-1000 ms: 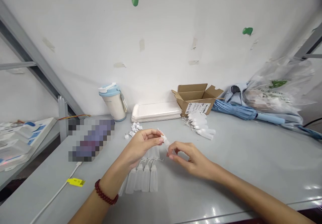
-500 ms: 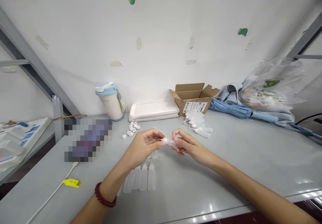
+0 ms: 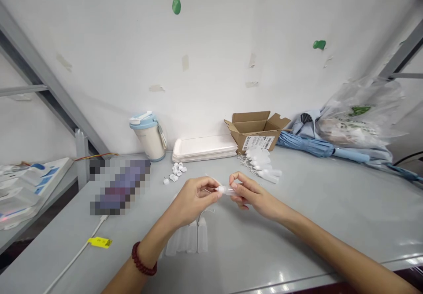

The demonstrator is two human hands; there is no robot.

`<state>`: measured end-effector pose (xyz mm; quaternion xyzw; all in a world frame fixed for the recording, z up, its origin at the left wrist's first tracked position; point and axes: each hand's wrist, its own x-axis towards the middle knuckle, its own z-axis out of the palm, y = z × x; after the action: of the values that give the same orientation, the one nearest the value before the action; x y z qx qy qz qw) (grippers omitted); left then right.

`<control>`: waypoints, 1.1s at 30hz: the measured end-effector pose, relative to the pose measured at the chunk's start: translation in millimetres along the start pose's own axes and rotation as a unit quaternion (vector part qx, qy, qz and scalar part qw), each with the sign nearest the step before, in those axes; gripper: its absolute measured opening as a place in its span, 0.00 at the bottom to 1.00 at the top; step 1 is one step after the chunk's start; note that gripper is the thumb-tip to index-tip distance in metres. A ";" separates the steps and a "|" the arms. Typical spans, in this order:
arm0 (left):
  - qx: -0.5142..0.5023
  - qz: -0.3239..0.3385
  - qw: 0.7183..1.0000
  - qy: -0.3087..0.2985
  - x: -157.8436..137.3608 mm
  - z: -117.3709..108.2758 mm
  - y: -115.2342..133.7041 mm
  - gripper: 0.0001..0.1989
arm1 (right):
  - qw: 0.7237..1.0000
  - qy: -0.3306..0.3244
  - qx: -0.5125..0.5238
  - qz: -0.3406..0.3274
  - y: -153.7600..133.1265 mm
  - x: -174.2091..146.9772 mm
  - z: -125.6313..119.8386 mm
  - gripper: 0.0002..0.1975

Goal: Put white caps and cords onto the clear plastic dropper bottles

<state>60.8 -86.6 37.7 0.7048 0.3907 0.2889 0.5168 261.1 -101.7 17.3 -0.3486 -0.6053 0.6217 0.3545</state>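
Between my two hands lies a small translucent squeeze bottle (image 3: 228, 190), held sideways above the table. The fingertips of my left hand (image 3: 194, 197) pinch its white neck end. My right hand (image 3: 253, 195) grips the bottle's body between thumb and fingers. Below my left wrist, several similar bottles (image 3: 192, 237) lie side by side on the table, with thin white strings at their tops; my arm hides part of the row. A cluster of small white caps (image 3: 177, 169) sits beyond my left hand. Past my right hand, more bottles with strings (image 3: 262, 164) lie in a pile.
At the back stand a cream and blue tumbler (image 3: 148, 140), a stack of white envelopes (image 3: 205, 148) and an open cardboard box (image 3: 256, 135). A folded blue umbrella (image 3: 307, 145) and a plastic bag (image 3: 358, 118) are at right. A cable (image 3: 79, 252) crosses the left side.
The whole view has shifted slightly, so things appear a little lower and further right. Both hands still hold the same bottle, with only a small shift of the fingers.
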 end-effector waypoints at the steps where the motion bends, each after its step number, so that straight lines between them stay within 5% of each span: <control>1: -0.005 0.002 1.000 0.001 -0.1 0.3 0.0 0.09 | 1.000 -0.002 0.008 0.002 -0.1 0.1 -0.2 0.15; 9: 0.019 -0.005 1.000 -0.012 -0.6 5.0 5.8 0.16 | 1.000 -0.009 -0.011 -0.004 -3.5 -2.0 1.4 0.14; 12: -0.003 -0.031 0.999 0.013 0.3 5.0 4.7 0.18 | 0.992 0.028 -0.109 -0.050 -0.1 -0.7 1.2 0.15; 17: -0.020 -0.064 0.997 0.026 0.8 4.2 3.6 0.19 | 0.912 0.118 -0.347 -0.183 3.6 0.8 -0.7 0.15; 23: 0.008 -0.004 0.999 0.041 0.0 7.6 1.1 0.10 | 0.951 0.098 -0.269 -0.118 1.2 -1.7 -0.5 0.20; 30: -0.015 -0.046 0.999 -0.016 -0.7 8.2 7.3 0.18 | 0.914 0.114 -0.341 -0.188 1.2 -2.3 0.9 0.16; 33: 0.015 -0.025 1.000 -0.004 -3.1 9.8 8.4 0.17 | 0.931 0.107 -0.302 -0.173 -0.2 -2.8 1.1 0.17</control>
<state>69.2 -95.5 42.8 0.7039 0.4103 0.2670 0.5146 261.6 -104.6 17.5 -0.3935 -0.7740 0.2969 0.3975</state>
